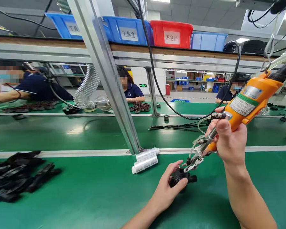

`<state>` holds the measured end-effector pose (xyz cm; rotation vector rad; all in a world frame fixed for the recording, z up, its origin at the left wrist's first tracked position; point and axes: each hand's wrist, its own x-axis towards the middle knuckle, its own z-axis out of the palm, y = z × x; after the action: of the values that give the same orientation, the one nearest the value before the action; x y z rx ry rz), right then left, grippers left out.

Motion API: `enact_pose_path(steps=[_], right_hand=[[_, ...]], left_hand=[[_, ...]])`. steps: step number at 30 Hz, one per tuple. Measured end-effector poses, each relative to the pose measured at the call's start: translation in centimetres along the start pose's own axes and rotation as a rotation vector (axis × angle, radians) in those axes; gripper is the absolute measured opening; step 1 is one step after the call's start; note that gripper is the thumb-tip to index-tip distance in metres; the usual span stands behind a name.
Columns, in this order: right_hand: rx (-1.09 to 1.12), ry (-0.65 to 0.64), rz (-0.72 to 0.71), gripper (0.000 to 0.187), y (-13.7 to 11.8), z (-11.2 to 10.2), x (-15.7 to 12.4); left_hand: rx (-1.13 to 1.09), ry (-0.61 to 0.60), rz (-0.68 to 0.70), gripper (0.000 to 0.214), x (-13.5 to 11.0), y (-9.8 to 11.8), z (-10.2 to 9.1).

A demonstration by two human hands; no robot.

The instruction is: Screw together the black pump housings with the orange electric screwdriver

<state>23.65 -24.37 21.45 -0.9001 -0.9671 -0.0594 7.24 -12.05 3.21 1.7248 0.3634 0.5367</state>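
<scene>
My right hand (pixel 231 140) is wrapped round an orange electric screwdriver (pixel 249 101), hung from above and tilted down to the left. Its metal nose (pixel 196 159) reaches a black plastic part (pixel 180 175) on the green bench; whether the tip touches it I cannot tell. With thumb and fingers on either side, my left hand (pixel 166 187) grips that black part, which has a round body and a stub pointing right. Thin clear hoses run to the screwdriver's nose.
Blurred black parts (pixel 19 175) lie piled at the left. Two clear plastic rolls (pixel 145 162) rest by a slanted metal post (pixel 107 76). Black cables (pixel 178 127) lie beyond. Blue bins (pixel 126 30) and a red bin (pixel 171 33) stand on the shelf above. Several co-workers sit across.
</scene>
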Motion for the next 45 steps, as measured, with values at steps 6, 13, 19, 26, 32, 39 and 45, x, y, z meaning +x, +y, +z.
enact_pose_path(steps=[6,13,19,26,32,39,45], right_hand=[[0.011,-0.036,0.062,0.056,0.0,0.4,0.0],[-0.023,-0.049,0.079,0.058,-0.1,1.2,-0.2],[-0.034,-0.088,0.109,0.051,0.4,2.5,-0.9],[-0.049,-0.121,0.151,0.049,1.7,3.2,-1.7],[-0.023,-0.100,0.198,0.051,2.2,3.5,-2.0],[-0.061,0.052,0.070,0.055,1.9,1.7,-0.6],[-0.107,0.059,0.031,0.050,0.2,-0.9,0.2]], left_hand=[[0.066,0.015,0.040,0.036,-0.1,1.3,0.8],[0.067,-0.001,0.046,0.039,0.1,0.7,0.6],[0.054,-0.007,0.049,0.037,0.2,0.7,0.6],[0.036,-0.006,0.092,0.033,0.0,0.7,0.6],[0.058,-0.008,0.104,0.029,0.0,0.4,0.9],[0.007,0.171,0.155,0.040,-0.1,-0.9,-0.4],[-0.409,-0.249,0.021,0.051,0.7,-1.2,-2.5]])
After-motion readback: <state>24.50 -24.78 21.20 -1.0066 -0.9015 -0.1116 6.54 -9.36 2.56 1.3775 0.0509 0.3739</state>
